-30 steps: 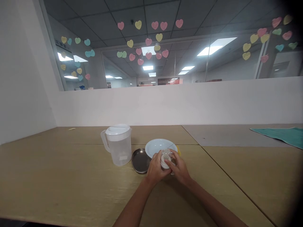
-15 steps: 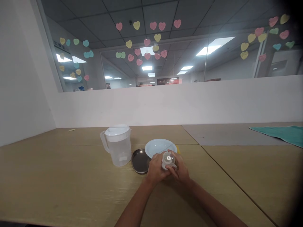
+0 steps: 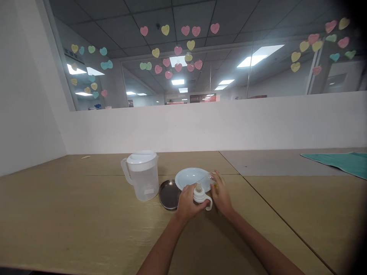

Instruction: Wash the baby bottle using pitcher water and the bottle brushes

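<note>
My left hand (image 3: 187, 204) is closed around a baby bottle (image 3: 200, 195) with a white collar and side handle, and a pale teat shows at its top. The bottle's body is mostly hidden. To the right, my right hand (image 3: 221, 196) is curled around a clear dome cap (image 3: 212, 177), partly covered by the fingers, at the right rim of a white bowl (image 3: 183, 177). Something clear with a thin straight edge shows over the bowl's right side. A small yellow thing (image 3: 216, 186) peeks out by the right fingers.
Left of the bowl lies a dark metal dish (image 3: 168, 195). A clear lidded pitcher (image 3: 145, 179) stands farther left. A green cloth (image 3: 341, 162) lies at the far right of the wooden table (image 3: 86, 214), and a white wall (image 3: 172, 130) rises behind.
The clear dome cap has come off the bottle's top, uncovering the teat. My right hand has moved away to the right and forward with the cap. My left hand keeps the bottle.
</note>
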Demonstrator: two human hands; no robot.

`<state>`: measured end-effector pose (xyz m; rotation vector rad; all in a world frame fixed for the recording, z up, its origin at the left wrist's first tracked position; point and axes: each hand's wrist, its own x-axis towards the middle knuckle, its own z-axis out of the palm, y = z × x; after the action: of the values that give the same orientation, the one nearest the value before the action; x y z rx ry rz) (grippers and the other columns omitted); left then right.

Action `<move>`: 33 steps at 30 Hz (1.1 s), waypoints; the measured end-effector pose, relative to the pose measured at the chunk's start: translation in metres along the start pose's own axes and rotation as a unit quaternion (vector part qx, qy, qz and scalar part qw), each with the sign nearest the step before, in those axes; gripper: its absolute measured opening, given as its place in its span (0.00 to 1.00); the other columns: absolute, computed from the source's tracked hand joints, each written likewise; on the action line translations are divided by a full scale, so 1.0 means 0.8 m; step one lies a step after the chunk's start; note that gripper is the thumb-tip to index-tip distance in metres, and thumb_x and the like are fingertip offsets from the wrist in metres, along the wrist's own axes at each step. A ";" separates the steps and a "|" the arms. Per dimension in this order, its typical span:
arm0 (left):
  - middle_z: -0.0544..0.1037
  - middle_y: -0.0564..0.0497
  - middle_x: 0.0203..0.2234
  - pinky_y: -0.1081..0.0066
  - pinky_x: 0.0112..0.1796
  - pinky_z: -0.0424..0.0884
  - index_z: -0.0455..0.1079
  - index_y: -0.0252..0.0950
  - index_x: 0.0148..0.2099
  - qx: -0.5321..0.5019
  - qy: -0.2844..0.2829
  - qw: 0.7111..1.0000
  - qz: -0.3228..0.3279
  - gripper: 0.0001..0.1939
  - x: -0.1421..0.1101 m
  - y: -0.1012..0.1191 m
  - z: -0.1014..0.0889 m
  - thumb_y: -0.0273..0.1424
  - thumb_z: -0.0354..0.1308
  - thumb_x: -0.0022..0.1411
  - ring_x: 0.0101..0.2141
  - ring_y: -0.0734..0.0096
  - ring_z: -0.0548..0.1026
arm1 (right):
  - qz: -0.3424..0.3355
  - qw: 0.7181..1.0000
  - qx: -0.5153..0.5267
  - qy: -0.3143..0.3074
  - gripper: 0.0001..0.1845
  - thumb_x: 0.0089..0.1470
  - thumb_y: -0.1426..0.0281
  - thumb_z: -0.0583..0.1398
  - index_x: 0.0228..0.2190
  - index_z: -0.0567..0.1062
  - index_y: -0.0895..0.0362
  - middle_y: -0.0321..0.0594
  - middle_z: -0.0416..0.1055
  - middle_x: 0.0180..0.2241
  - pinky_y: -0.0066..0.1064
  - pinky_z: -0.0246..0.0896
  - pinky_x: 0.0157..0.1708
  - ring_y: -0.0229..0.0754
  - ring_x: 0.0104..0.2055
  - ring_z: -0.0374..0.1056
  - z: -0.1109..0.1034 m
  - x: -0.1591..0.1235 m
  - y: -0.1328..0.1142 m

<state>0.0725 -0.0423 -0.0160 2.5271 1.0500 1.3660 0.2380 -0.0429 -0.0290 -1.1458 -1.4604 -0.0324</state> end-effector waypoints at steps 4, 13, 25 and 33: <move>0.72 0.46 0.41 0.61 0.44 0.65 0.61 0.36 0.50 -0.003 0.000 1.000 0.003 0.29 0.001 0.001 -0.001 0.42 0.60 0.48 0.42 0.61 0.68 | -0.017 0.997 -0.028 -0.074 0.23 0.55 0.73 0.44 0.52 0.62 0.53 0.43 0.51 0.59 0.42 0.55 0.55 0.44 0.59 0.52 0.001 0.002 0.018; 0.72 0.45 0.41 0.60 0.44 0.65 0.62 0.36 0.50 -0.008 -0.004 1.000 0.000 0.28 0.000 0.002 -0.001 0.44 0.59 0.49 0.43 0.60 0.69 | -0.075 0.988 -0.013 -0.136 0.32 0.49 0.80 0.45 0.56 0.57 0.51 0.40 0.50 0.60 0.44 0.53 0.55 0.42 0.60 0.50 0.000 0.004 0.021; 0.72 0.45 0.41 0.61 0.45 0.66 0.62 0.36 0.50 -0.012 -0.003 1.000 -0.002 0.28 0.000 0.003 -0.003 0.43 0.60 0.49 0.43 0.60 0.69 | 0.013 0.987 0.079 -0.136 0.32 0.53 0.75 0.46 0.60 0.46 0.53 0.44 0.52 0.59 0.37 0.63 0.47 0.38 0.44 0.68 0.005 0.000 0.017; 0.71 0.45 0.43 0.61 0.46 0.65 0.60 0.36 0.52 -0.039 -0.017 0.999 -0.012 0.29 0.000 0.004 -0.003 0.41 0.60 0.49 0.45 0.61 0.68 | 0.055 0.988 0.120 -0.086 0.24 0.58 0.63 0.47 0.56 0.52 0.55 0.48 0.61 0.52 0.39 0.61 0.46 0.39 0.40 0.69 0.002 0.002 0.009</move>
<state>0.0723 -0.0452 -0.0136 2.4653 0.9971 1.3259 0.2415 -0.0373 -0.0323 -1.0477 -1.5035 0.3177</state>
